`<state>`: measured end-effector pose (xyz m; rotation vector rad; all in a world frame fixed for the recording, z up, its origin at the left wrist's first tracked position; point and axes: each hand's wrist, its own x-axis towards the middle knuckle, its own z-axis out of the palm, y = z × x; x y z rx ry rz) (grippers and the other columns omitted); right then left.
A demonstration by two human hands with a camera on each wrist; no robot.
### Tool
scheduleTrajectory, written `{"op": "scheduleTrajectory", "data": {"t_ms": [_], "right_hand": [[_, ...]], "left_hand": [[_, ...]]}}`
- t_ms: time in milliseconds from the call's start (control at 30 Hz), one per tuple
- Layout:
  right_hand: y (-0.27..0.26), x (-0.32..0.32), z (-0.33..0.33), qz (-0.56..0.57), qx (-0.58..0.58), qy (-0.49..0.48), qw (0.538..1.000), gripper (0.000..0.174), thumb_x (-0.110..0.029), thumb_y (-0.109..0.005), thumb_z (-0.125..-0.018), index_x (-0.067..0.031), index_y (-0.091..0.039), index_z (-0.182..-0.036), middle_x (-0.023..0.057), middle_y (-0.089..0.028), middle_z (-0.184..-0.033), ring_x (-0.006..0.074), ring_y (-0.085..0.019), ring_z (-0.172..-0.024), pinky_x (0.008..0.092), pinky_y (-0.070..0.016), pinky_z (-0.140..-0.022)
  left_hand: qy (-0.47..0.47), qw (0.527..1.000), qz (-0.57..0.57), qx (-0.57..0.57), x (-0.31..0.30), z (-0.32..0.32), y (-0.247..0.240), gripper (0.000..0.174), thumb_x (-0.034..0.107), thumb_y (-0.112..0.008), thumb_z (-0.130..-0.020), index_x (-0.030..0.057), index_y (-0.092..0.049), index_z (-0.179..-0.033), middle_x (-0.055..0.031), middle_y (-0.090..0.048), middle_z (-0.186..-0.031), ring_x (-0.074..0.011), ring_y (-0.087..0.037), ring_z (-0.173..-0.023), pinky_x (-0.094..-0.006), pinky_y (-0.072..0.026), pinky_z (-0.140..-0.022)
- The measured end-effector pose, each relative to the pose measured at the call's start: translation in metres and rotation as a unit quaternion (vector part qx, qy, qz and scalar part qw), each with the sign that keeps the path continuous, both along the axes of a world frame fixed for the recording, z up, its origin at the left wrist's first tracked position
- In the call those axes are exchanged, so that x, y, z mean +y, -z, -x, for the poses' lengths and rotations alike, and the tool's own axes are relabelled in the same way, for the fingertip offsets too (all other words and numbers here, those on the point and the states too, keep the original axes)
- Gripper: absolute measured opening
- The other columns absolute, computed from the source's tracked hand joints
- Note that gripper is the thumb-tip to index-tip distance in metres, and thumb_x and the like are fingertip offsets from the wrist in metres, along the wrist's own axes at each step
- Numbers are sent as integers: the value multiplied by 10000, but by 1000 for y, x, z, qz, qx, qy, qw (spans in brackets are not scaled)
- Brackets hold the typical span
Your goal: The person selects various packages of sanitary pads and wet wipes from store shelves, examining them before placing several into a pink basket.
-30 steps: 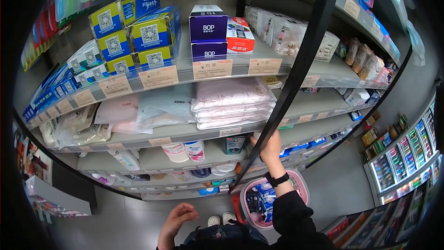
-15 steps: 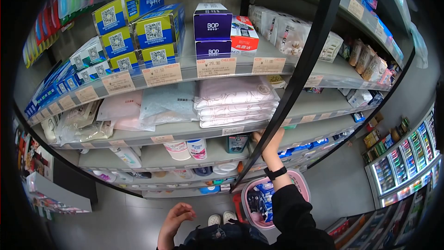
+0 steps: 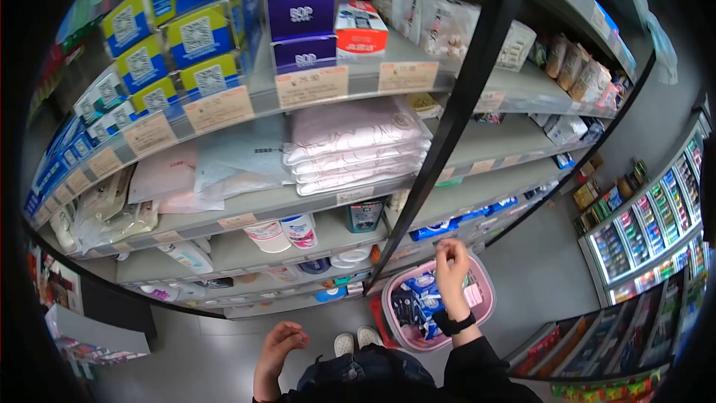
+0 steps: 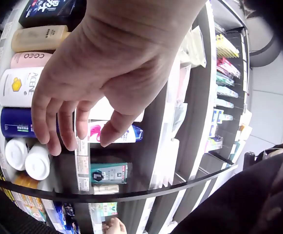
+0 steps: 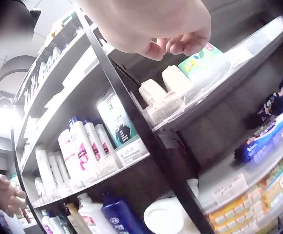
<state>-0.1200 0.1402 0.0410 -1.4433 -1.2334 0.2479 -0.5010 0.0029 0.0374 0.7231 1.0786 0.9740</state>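
My right hand (image 3: 453, 276) is over the right part of the pink shopping basket (image 3: 488, 283), its fingers loosely bent with nothing visible in them. In the right wrist view, its curled fingers (image 5: 180, 45) appear in front of a shelf with small cream-coloured containers (image 5: 177, 78) and a green box (image 5: 202, 61). Blue packs (image 3: 425, 295) and a pale pink box (image 3: 473, 295) lie in the basket. Low at the front, my left hand (image 3: 280, 347) hangs relaxed and holds nothing. The left wrist view has that hand (image 4: 107, 73) overlapping a shelf of shampoo bottles (image 4: 22, 87).
A black upright post (image 3: 447, 134) divides the shelving. Stacked pink packs (image 3: 354, 142) lie on the middle shelf, below purple boxes (image 3: 300, 15). A teal box (image 3: 365, 216) stands on the shelf underneath. Lit drinks shelves (image 3: 641, 216) stand across the aisle.
My right hand has left the shelf behind the post and come down and back over the basket. The head view has shifted slightly. My left hand stays nearly in place.
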Motion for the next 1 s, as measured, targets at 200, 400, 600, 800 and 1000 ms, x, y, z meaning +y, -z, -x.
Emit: {"op": "scheduleTrajectory", "data": {"t_ms": [200,400,600,800,1000], "right_hand": [[49,-73,-7,136,199,-32,970,107,32,-570,-834,-22,-620,-912,-58,-496,-654,16,-419,-587,179,-325,-539],[67,-124,6,199,258,19,945,83,27,-585,-836,-9,-623,-901,-73,-449,-616,13,-389,-563,186,-296,-523],[68,-158,26,223,250,45,941,70,10,-604,-843,-6,-630,-906,-73,-433,-597,19,-379,-543,198,-297,-510],[71,-188,27,245,219,78,941,84,17,-592,-840,0,-646,-902,-49,-493,-614,33,-437,-569,208,-345,-532],[73,-202,32,228,240,93,939,100,27,-573,-838,8,-644,-906,-49,-506,-625,35,-454,-573,197,-367,-551]], "left_hand": [[-39,998,30,-26,9,6,17,95,13,-567,-869,45,-554,-958,-84,-646,-863,-199,-647,-844,-286,-506,-717],[-10,999,50,-19,19,2,35,85,-2,-577,-850,57,-543,-900,-73,-631,-828,-197,-650,-826,-283,-503,-708],[73,995,71,-16,28,-13,42,100,-2,-597,-838,62,-537,-885,-64,-621,-837,-189,-650,-808,-287,-499,-727],[134,989,46,-41,32,-17,52,76,8,-566,-848,67,-527,-875,-63,-624,-848,-187,-647,-832,-283,-489,-741],[167,984,42,-36,33,-13,56,121,-16,-525,-821,83,-508,-887,-65,-614,-863,-196,-638,-854,-291,-481,-745]]}}
